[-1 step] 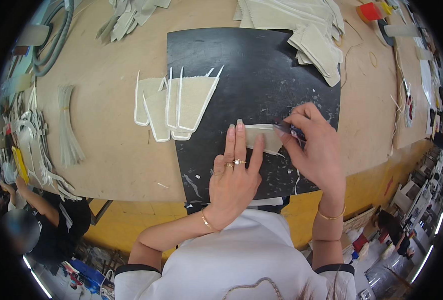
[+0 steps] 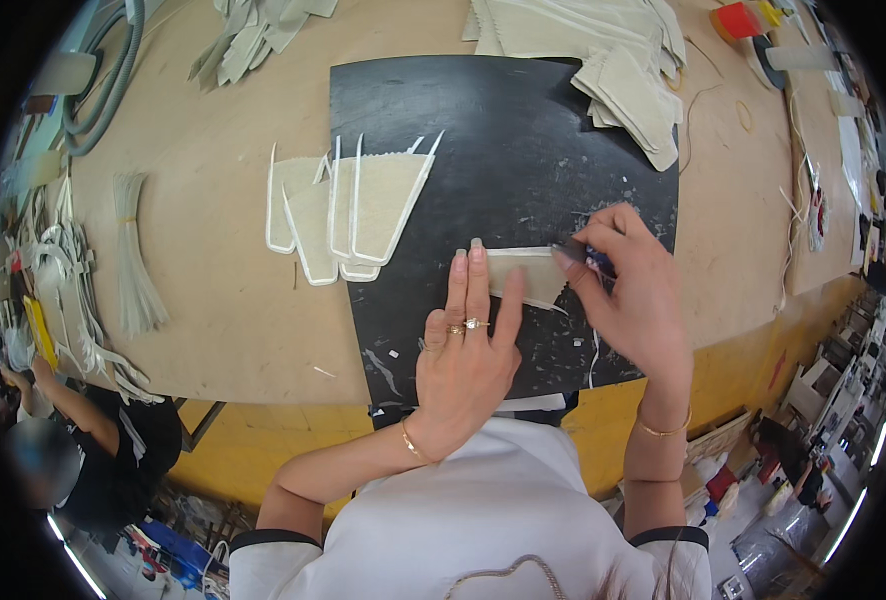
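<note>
My left hand (image 2: 463,350) lies flat, fingers spread, pressing a pale beige fabric piece (image 2: 531,275) onto a black cutting mat (image 2: 483,130). My right hand (image 2: 628,285) grips a small dark tool (image 2: 585,258) with a bluish handle, its tip touching the right end of that piece. Left of my hands, several finished beige pieces (image 2: 348,210) with white edging overlap at the mat's left edge.
A stack of beige fabric pieces (image 2: 613,60) sits at the mat's far right corner. More cut pieces (image 2: 253,25) lie at the far left, strips (image 2: 133,250) at the left. Another person (image 2: 93,450) works at lower left. Red tape roll (image 2: 735,18) at far right.
</note>
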Demonstrator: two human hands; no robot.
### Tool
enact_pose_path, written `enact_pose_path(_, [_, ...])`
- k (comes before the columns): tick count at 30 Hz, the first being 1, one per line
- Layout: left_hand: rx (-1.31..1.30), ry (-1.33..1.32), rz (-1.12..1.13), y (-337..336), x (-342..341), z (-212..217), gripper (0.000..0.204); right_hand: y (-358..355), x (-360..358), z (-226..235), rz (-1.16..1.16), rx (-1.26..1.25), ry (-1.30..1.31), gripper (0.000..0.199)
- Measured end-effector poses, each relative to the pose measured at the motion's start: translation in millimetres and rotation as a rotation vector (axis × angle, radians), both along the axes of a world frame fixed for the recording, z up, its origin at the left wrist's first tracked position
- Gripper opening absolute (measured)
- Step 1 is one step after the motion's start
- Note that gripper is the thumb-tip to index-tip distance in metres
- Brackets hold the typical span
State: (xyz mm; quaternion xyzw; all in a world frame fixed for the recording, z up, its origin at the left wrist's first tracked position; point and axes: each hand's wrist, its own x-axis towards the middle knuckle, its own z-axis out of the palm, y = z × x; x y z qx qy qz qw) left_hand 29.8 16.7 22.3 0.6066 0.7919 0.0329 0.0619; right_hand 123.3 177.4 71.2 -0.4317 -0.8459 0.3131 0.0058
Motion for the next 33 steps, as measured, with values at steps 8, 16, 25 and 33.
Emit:
enact_pose_path(8, [-0.019, 0.001, 0.036, 8, -5, 3, 0.066, 12, 19, -5, -0.046, -0.015, 0.014, 0.016])
enact_pose_path(16, [-0.026, 0.102, 0.042, 21, 1, 8, 0.061, 12, 19, -10, -0.015, 0.028, 0.000, 0.016])
enact_pose_path(25, [-0.059, 0.170, 0.044, 27, 7, 10, 0.060, 12, 20, -16, -0.021, 0.043, 0.050, 0.016])
enact_pose_path(33, [-0.114, 0.286, 0.023, 30, 14, 6, 0.060, 11, 21, -18, -0.027, 0.051, 0.046, 0.017])
